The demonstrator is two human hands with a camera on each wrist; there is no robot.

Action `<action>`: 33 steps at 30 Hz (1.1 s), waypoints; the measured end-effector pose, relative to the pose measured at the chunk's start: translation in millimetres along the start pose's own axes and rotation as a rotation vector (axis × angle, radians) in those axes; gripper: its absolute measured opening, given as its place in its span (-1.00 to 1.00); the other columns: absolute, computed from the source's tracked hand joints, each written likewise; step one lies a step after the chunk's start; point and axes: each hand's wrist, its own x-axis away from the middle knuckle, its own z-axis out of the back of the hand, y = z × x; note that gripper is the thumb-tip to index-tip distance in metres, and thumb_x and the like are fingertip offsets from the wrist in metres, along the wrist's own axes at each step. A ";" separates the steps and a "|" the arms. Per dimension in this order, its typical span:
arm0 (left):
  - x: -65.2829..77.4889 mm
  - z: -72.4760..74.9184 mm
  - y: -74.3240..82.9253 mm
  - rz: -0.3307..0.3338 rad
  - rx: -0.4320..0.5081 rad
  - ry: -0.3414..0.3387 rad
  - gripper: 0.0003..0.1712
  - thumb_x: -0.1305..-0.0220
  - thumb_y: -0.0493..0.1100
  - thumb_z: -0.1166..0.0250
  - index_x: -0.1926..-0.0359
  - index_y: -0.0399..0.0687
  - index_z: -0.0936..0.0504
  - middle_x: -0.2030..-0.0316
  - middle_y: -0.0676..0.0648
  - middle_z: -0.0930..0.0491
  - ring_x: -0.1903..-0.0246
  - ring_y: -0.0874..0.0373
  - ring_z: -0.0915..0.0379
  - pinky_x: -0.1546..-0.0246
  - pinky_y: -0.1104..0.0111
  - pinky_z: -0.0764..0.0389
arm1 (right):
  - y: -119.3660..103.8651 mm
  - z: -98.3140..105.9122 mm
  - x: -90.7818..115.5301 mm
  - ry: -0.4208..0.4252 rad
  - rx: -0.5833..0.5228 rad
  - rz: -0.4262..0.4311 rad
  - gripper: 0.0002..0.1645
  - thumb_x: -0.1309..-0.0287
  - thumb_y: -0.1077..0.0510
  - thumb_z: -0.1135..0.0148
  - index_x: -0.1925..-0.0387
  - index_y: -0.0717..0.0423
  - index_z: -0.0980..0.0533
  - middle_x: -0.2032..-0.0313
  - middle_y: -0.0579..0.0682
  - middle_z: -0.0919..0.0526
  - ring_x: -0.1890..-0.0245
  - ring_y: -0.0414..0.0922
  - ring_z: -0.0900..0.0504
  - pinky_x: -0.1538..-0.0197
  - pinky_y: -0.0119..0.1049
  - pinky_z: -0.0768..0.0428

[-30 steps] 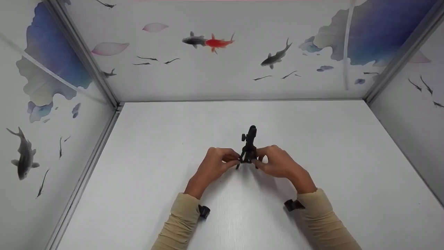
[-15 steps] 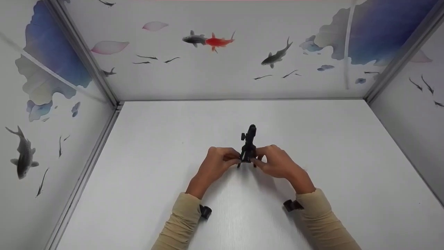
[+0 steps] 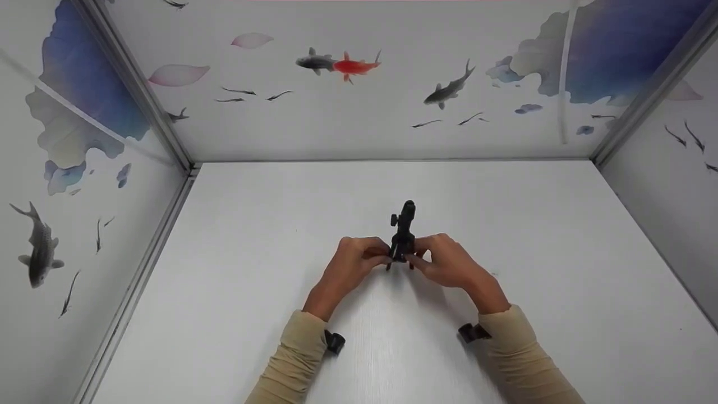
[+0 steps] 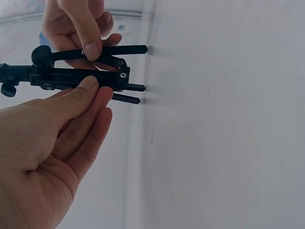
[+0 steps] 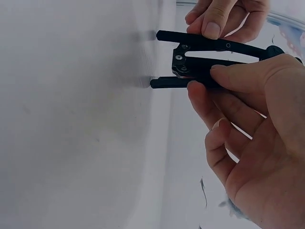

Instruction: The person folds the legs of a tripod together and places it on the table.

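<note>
A small black tripod (image 3: 403,227) stands upright on the white table (image 3: 269,213), near its middle, its leg tips at the tabletop. From the left, my left hand (image 3: 350,262) pinches one leg between thumb and fingers. My right hand (image 3: 453,262) grips another leg from the opposite side. In the left wrist view the tripod (image 4: 62,75) lies sideways in the picture, its legs near each other and almost parallel. A hinged brace with small screws joins the legs in the right wrist view, where my fingers (image 5: 202,102) cover part of one leg.
White panels with painted fish and blue shapes wall in the table at the back (image 3: 359,129), left and right. Metal rails (image 3: 140,95) run along the corners. A black wrist camera (image 3: 335,342) sits at the left cuff, another (image 3: 471,333) at the right.
The tripod's legs have drawn closer together, and the gap between them has narrowed. My left hand has shifted slightly to the right; both hands keep their hold.
</note>
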 end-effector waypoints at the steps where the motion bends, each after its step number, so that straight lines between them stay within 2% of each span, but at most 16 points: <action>1: 0.0 -0.2 -0.2 -0.002 -0.004 0.001 -0.88 -0.35 -0.25 -0.52 0.12 -0.14 -0.86 0.18 -0.02 -0.89 0.13 0.23 -0.84 0.02 0.40 -0.78 | 0.1 0.0 0.0 0.000 -0.004 0.000 -0.85 -0.45 0.18 -0.39 0.08 -0.04 -0.82 0.28 -0.09 -0.88 0.28 -0.21 -0.75 0.29 -0.32 -0.53; 10: -1.7 -0.4 -1.6 -0.021 -0.069 0.009 -0.88 -0.33 -0.21 -0.53 0.13 -0.07 -0.87 0.18 0.01 -0.90 0.14 0.26 -0.85 0.01 0.39 -0.78 | -0.4 2.0 -1.0 -0.015 -0.032 0.003 -0.84 -0.46 0.21 -0.36 0.09 0.00 -0.82 0.31 -0.02 -0.87 0.31 -0.10 -0.73 0.35 -0.35 -0.52; 21: -1.3 0.4 -1.9 -0.044 -0.098 0.016 -0.88 -0.31 -0.20 -0.54 0.15 -0.07 -0.88 0.20 0.03 -0.90 0.12 0.25 -0.84 -0.01 0.33 -0.78 | -0.6 1.1 -1.4 -0.017 -0.034 -0.003 -0.81 -0.48 0.21 -0.34 0.05 0.03 -0.83 0.27 0.01 -0.88 0.35 -0.09 -0.69 0.39 -0.38 -0.49; 33: -3.4 -1.3 -2.3 -0.055 -0.114 0.019 -0.89 -0.31 -0.18 -0.54 0.16 -0.04 -0.89 0.21 0.06 -0.90 0.10 0.24 -0.84 -0.04 0.32 -0.77 | 1.4 0.6 -1.6 -0.011 -0.043 0.013 -0.82 -0.46 0.23 -0.35 0.06 0.04 -0.83 0.26 -0.01 -0.88 0.30 -0.11 -0.72 0.33 -0.35 -0.56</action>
